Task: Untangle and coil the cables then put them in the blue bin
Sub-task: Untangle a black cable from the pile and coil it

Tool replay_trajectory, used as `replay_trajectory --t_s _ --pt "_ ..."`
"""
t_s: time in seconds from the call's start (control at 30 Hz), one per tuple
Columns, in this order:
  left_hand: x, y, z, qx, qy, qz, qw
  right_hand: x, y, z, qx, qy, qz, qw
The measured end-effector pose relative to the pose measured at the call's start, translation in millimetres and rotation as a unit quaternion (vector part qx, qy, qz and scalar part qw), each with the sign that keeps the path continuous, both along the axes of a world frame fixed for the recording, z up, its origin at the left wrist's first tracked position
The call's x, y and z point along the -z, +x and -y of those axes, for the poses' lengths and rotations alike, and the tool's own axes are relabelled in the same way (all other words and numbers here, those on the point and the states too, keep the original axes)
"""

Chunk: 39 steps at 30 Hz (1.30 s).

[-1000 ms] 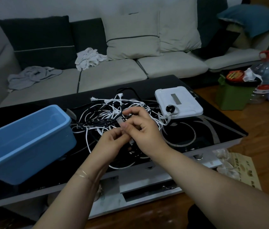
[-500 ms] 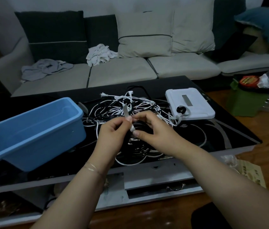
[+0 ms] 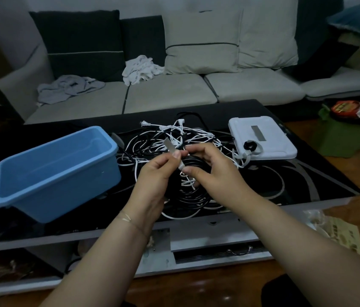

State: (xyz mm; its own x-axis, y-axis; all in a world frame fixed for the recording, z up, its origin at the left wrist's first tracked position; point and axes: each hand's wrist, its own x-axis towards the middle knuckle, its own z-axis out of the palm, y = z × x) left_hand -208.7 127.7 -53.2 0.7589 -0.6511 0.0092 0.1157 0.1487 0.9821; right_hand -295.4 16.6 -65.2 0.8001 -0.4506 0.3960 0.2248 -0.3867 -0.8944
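The counter [image 3: 307, 180] is a low one with a glossy black top marked with pale grey swirls, a grey front edge and a shelf below. It stands on a brown wooden floor [image 3: 196, 289] in a dim living room, facing a long pale sofa [image 3: 174, 94] with dark and light cushions. 2 crumpled cloths lie on the sofa seat, a grey cloth [image 3: 68, 87] and a white cloth [image 3: 140, 68]. On the floor at the right sit a green box [image 3: 338, 136] topped with a red-lidded container [image 3: 344, 107] whose print is too small to read, and near the counter's corner a yellowish printed sheet [image 3: 343, 235], also unreadable.

The tangled cables [image 3: 174, 138], black and white, are heaped on the middle of the counter, with a coiled black cable [image 3: 191, 165] toward the front. The blue bin [image 3: 50, 173] stands on the counter just left of the heap, open side up. A white flat device [image 3: 261, 138] lies to the right, a white cord trailing from it into the tangle.

Both hands are raised over the heap. The left hand [image 3: 154, 173] pinches a grey strap [image 3: 173, 151] between thumb and fingers near its upper part. The right hand [image 3: 212, 167] pinches the same strap's lower end with its thumb, its fingers curled around the black coil.
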Motion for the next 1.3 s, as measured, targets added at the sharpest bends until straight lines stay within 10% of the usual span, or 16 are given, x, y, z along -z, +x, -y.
replay_trajectory --t_s 0.57,1.3 --pt "3.6 -17.0 3.6 0.008 -0.049 0.2 0.979 -9.1 7.2 1.8 0.048 0.129 -0.022 0.99" --pt "6.0 2.2 2.0 -0.082 0.023 0.067 0.994 1.6 9.7 -0.3 0.072 -0.074 -0.111 0.988"
